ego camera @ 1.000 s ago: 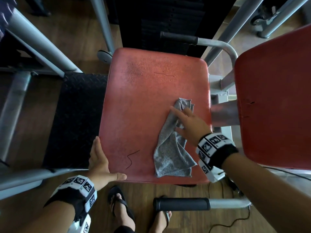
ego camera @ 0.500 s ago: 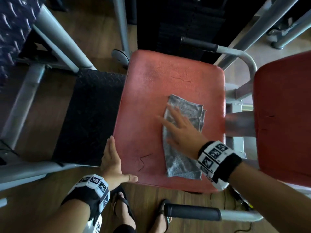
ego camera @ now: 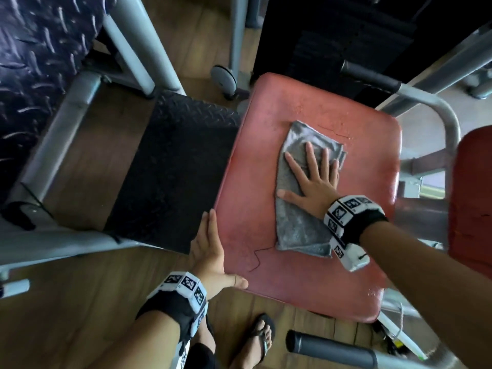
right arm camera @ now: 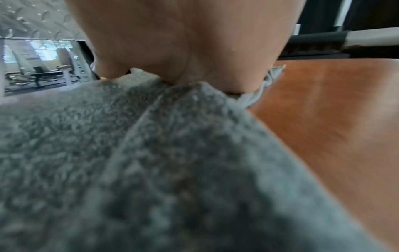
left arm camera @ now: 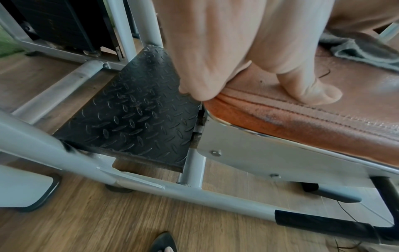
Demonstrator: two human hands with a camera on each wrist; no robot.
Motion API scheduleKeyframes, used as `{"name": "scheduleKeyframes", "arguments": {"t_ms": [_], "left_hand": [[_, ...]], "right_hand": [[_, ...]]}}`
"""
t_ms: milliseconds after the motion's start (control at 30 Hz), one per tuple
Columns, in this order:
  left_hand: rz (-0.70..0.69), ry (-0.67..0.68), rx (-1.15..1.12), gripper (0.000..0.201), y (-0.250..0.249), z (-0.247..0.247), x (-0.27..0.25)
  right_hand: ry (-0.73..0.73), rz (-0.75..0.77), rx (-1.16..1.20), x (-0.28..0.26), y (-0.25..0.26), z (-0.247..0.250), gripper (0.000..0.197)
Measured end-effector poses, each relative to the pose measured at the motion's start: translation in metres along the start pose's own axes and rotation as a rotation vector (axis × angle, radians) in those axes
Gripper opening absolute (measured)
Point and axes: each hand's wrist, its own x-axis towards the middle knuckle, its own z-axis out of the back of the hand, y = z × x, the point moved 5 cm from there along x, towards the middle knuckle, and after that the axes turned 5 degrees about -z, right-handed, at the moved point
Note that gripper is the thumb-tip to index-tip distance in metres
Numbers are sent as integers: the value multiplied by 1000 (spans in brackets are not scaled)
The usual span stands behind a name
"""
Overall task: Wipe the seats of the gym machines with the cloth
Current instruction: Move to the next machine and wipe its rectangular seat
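Observation:
A worn red seat fills the middle of the head view. On it lies a grey cloth, partly folded. My right hand presses flat on the cloth's far half, fingers straight and spread. The right wrist view shows the cloth bunched under my palm on the seat. My left hand braces the seat's near left corner, fingers straight along the side edge, thumb on top. In the left wrist view the thumb rests on the seat, with the cloth beyond.
A second red pad stands at the right. A black tread plate and grey frame tubes lie left of the seat. Black-gripped handles sit near and far. My sandalled foot is on the wooden floor.
My right hand has slid the cloth from the seat's right side toward the middle and far part, its fingers now flat and spread. The left hand has stayed on the corner.

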Motion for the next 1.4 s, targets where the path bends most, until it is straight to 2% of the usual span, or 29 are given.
{"name": "scheduleKeyframes", "arguments": {"t_ms": [133,300,433,500,567,633,733,833,900,1000,1067,1133,1300,1400], "left_hand": [[-8,-5,12,163,0,2,0],[-14,-12,11,163,-2,3,0],[-13,-18,-6,163,-3,3,-1],[-20,-20,-22,164,-3,3,-1],[-21,-23,-37,164,-2,2,0],[-14,-32,-56,165,-1,1,0],[-13,-38,-62,165,-1,1,-1],[0,-25,-67,164,1,1,0],[4,-23,-55,164,0,2,0],[34,-15,-48,164,-1,4,0],[49,-5,-41,164,-3,5,0],[53,14,-43,163,-6,4,-2],[57,46,-34,161,-12,5,-5],[41,70,-20,161,-15,5,-6]], "right_hand": [[-24,172,-118,38,40,16,70],[-58,410,-336,48,86,16,70],[-102,616,-444,15,79,-1,72],[-97,649,-455,-2,57,-9,72],[-78,601,-427,-13,26,-11,71],[-45,476,-407,-18,-13,-13,70],[-40,210,-335,-24,-77,-7,71],[-74,-135,-143,-36,-131,-4,75],[-64,-284,-62,-48,-145,-11,74],[-2,-335,-11,-66,-139,-29,67],[19,-482,163,-86,-138,-42,84],[43,-445,170,-114,-129,-61,100],[111,-160,-8,-195,-104,-97,83],[147,23,-154,-222,-98,-101,85]]}}
